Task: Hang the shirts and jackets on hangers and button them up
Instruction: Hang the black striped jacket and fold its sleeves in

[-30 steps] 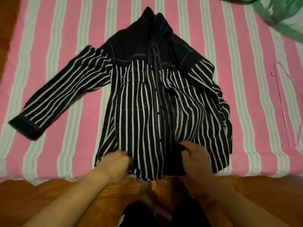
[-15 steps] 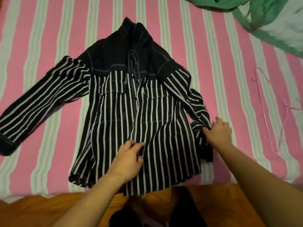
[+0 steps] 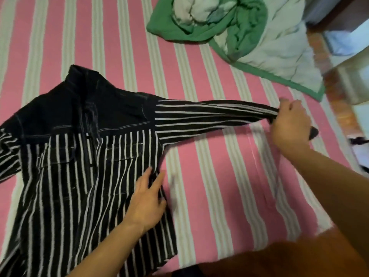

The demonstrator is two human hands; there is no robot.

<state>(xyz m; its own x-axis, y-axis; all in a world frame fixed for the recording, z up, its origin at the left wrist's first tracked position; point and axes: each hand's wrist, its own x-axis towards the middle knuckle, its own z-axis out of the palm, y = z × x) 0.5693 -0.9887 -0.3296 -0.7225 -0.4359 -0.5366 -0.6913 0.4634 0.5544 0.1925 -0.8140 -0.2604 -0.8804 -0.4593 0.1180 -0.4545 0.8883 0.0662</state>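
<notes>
A black jacket with white stripes [image 3: 83,160] lies front up on the pink and pale striped bed [image 3: 209,176], its collar toward the far side. My left hand [image 3: 147,200] presses flat on the jacket's right side seam with straight fingers. My right hand [image 3: 289,124] grips the cuff end of the right sleeve [image 3: 209,114], which is stretched out straight to the right above the bed. A thin clear hanger [image 3: 257,148] lies faintly visible on the bed under that sleeve and arm. The jacket's left sleeve runs off the left edge.
A crumpled green and pale quilt [image 3: 239,31] sits at the far right of the bed. The bed's wooden front edge [image 3: 279,260] is at the bottom right. Blurred floor and furniture show past the bed's right side.
The view swung right. My right hand took the folded right sleeve by its cuff and pulled it out straight to the right. My left hand slid from the front placket to the right side seam.
</notes>
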